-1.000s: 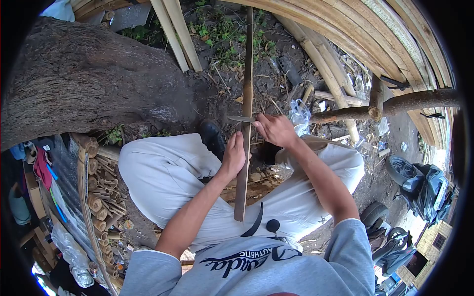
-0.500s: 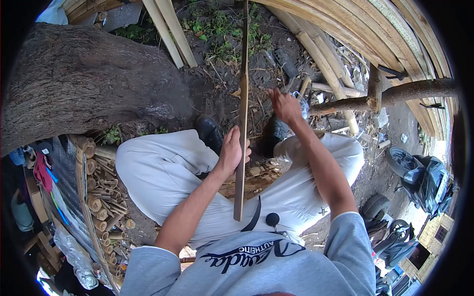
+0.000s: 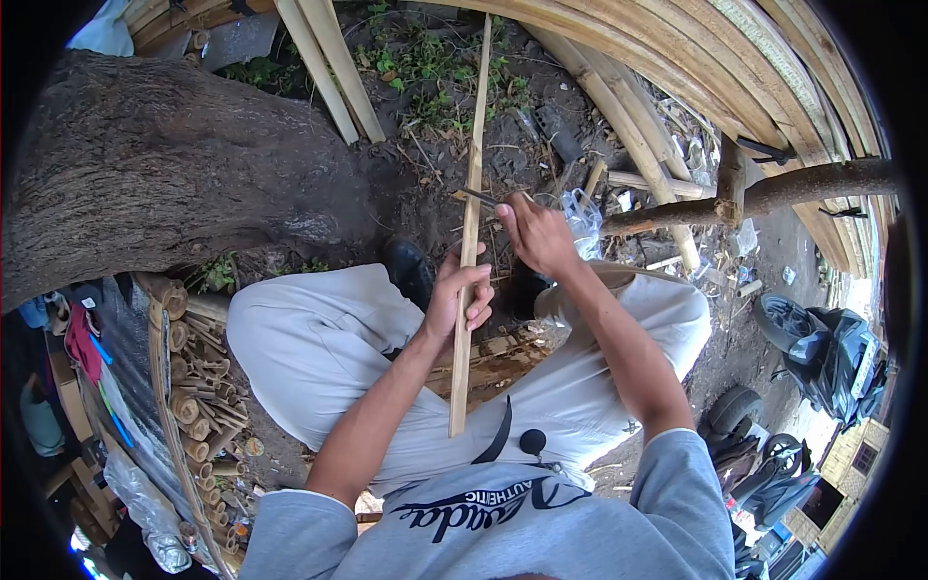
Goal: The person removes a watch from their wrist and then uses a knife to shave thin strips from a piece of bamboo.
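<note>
You are gripping a long bamboo strip (image 3: 467, 222) with your left hand (image 3: 458, 292); the fingers (image 3: 478, 311) are curling around the strip from its left side, pressed together, with the thumb lying along its near face. The strip is running past both sides of those fingers: its lower end is sitting below them, over your lap, and its upper part is reaching far beyond them toward the ground and the green weeds (image 3: 430, 68). Your right hand (image 3: 537, 235) is sitting just beyond and to the right of the left fingers, closing into a fist around the handle of a knife (image 3: 480, 196). The blade is sticking out left of the right fingers and is meeting the strip's right edge; whether it is biting into the bamboo cannot be told. A dark shoe (image 3: 410, 270) is resting just left of the left fingers, on the dirt. A thick tree trunk (image 3: 164, 164) is lying well to the left of both hands. Stacked bamboo poles (image 3: 667, 58) are arching well beyond the right fingers, and cut bamboo pieces (image 3: 198, 377) are piling up well left of your left forearm.
</note>
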`<state>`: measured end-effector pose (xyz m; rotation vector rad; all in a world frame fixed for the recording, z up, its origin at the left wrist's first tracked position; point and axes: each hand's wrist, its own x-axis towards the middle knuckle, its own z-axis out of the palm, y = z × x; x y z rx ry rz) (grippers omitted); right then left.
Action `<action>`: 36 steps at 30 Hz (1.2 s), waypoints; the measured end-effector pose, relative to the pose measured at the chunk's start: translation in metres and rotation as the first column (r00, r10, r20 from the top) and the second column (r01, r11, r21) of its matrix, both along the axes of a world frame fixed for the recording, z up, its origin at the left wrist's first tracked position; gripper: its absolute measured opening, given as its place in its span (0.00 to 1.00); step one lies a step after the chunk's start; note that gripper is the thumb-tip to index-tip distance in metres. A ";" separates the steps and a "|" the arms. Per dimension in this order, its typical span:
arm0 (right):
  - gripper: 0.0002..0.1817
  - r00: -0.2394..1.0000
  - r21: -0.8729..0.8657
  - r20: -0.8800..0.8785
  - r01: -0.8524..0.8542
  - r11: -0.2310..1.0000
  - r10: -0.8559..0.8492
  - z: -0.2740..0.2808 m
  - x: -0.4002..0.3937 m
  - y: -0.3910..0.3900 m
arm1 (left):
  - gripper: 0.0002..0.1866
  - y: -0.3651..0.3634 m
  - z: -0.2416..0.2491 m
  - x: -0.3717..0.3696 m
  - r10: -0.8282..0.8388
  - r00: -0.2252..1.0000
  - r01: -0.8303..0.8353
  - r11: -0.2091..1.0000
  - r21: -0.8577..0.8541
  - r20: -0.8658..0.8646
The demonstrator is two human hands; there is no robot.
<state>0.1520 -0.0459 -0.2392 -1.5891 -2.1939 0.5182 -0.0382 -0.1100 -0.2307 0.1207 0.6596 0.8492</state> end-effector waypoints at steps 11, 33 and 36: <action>0.19 0.936 0.118 0.191 -0.320 0.940 0.295 0.023 0.000 -0.023 | 0.10 0.005 0.000 0.004 -0.156 0.958 0.176 0.982 0.062 -0.240; 0.20 0.953 -0.023 0.302 -0.022 1.000 0.028 -0.030 0.014 0.002 | 0.23 -0.005 0.006 0.010 -0.209 0.800 0.320 0.941 0.106 -0.562; 0.18 0.950 -0.034 0.264 -0.163 0.986 0.166 -0.013 0.001 -0.012 | 0.23 -0.001 0.012 0.007 -0.245 0.793 0.333 0.941 0.061 -0.557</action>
